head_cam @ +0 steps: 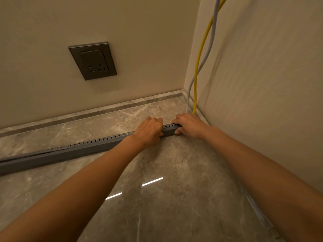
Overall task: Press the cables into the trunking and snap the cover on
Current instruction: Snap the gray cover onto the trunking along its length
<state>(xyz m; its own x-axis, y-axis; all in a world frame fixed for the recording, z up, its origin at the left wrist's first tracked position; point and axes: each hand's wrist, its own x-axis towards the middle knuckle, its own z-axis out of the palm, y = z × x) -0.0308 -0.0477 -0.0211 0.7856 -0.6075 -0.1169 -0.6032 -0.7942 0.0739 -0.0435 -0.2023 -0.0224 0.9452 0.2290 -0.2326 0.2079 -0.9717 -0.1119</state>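
Marble floor [157,172]: left hand [148,131] and right hand [189,125] clamped slotted trunking [73,151]; yellow cable [196,84] risked pinching under cover.

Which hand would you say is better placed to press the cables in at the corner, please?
Probably the right hand: it rests on the trunking end nearest where the yellow cable and grey cable come down. The left hand sits farther along.

Two bare forearms reach forward from the bottom corners and converge. The left hand [148,131] is knuckles up, fingers curled downward and closed. The right hand [189,125] sits just beside it, palm down, fingers bent, thumb tucked low. The hands are close but not touching.
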